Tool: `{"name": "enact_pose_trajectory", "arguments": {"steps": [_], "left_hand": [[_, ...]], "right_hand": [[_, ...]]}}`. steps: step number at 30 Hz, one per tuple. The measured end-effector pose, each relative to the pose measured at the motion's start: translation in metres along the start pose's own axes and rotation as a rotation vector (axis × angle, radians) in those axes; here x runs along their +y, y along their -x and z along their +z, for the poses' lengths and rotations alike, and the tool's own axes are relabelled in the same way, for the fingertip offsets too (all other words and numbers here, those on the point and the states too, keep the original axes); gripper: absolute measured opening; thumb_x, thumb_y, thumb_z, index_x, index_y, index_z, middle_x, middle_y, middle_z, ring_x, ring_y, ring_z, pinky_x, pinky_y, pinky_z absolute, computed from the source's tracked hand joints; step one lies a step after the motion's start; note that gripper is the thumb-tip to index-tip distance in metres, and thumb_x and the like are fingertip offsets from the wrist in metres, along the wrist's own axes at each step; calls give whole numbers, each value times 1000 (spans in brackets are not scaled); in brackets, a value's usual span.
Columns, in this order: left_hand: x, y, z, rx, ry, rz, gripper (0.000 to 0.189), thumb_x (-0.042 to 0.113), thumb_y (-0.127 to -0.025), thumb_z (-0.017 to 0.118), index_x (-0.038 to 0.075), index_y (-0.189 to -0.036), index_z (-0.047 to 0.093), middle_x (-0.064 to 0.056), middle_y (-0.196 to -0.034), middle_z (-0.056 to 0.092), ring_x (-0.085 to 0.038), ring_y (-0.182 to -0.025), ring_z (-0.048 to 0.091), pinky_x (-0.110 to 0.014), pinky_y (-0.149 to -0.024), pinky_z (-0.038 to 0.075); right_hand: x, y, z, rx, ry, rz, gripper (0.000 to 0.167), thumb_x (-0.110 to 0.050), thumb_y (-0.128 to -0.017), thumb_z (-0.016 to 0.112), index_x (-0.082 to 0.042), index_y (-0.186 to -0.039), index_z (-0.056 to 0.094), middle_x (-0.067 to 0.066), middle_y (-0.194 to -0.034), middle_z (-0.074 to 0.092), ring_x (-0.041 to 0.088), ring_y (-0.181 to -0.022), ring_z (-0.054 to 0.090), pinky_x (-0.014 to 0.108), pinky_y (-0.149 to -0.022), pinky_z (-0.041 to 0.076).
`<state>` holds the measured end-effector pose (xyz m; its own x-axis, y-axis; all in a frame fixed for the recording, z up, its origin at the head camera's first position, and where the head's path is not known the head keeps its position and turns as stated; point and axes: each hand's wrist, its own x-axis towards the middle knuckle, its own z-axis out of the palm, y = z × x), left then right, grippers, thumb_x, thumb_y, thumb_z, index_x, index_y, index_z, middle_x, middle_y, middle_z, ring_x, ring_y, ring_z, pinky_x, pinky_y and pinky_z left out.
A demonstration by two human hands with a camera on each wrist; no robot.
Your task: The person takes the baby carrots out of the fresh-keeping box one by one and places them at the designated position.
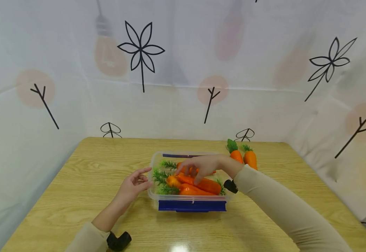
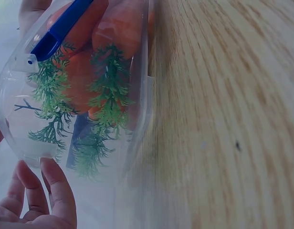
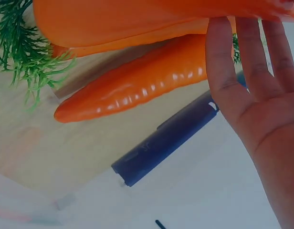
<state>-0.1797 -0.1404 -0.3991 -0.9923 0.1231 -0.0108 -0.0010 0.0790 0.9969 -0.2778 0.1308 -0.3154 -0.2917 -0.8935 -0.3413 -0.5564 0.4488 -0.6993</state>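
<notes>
A clear plastic container (image 1: 153,194) with blue latches holds several orange toy carrots with green leafy tops. My right hand (image 1: 203,164) reaches into it from the right, thumb and fingers on either side of a carrot (image 1: 209,185). In the right wrist view, the fingers (image 3: 223,62) lie along that carrot, their tips hidden behind it. Another carrot (image 3: 142,93) lies farther in, near a dark blue latch (image 3: 161,136). My left hand (image 1: 134,187) is at the container's left side, and its fingertips (image 2: 49,167) touch the rim at a corner.
Two more carrots, one (image 1: 236,156) with a broad leaf and one (image 1: 250,160) with a feathery top, lie on the wooden table (image 1: 107,157) behind my right forearm. A white patterned cloth (image 1: 176,115) hangs behind the table and along its sides.
</notes>
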Motion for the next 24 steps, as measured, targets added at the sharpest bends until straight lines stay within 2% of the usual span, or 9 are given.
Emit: {"name": "enact_pose_trajectory", "arguments": {"steps": [3,7,11,18,21,24], "left_hand": [[0,0,0,-2,0,1,50,11,-87,66,6,-134,49,-7,-96,50,-21,-89,53,-39,-87,45],[0,0,0,-2,2,3,51,12,-87,67,6,-134,49,-7,-96,50,-21,-89,52,-39,-87,45],[0,0,0,-1,3,5,51,12,-86,67,6,-134,49,-7,-96,50,-20,-88,52,-39,-86,45],[0,0,0,-6,9,4,51,10,-87,66,6,-134,49,-7,-96,50,-20,-89,53,-37,-86,45],[-1,0,0,-6,12,3,50,10,-87,66,5,-134,49,-7,-95,50,-20,-88,53,-36,-86,46],[-1,0,0,-2,13,2,51,9,-87,66,5,-134,48,-7,-95,50,-20,-88,53,-36,-85,46]], "right_hand": [[-1,-1,0,-16,15,-15,60,6,-83,63,-15,-136,45,3,-119,47,17,-98,50,31,-79,47],[-4,0,0,19,50,-29,54,4,-83,64,-14,-131,47,1,-116,48,16,-100,50,33,-84,45],[-10,2,-2,104,55,-44,47,4,-83,65,-10,-125,48,3,-112,50,18,-99,51,36,-86,45],[-24,14,-14,239,-44,-78,40,4,-85,62,-6,-117,42,16,-114,50,27,-99,52,39,-83,47],[-28,21,-21,329,-72,-87,39,0,-85,65,-10,-114,41,15,-111,52,27,-96,55,38,-80,49],[-31,26,-27,428,-97,-111,39,-2,-85,67,-8,-112,39,13,-105,55,27,-93,58,38,-77,50]]}}
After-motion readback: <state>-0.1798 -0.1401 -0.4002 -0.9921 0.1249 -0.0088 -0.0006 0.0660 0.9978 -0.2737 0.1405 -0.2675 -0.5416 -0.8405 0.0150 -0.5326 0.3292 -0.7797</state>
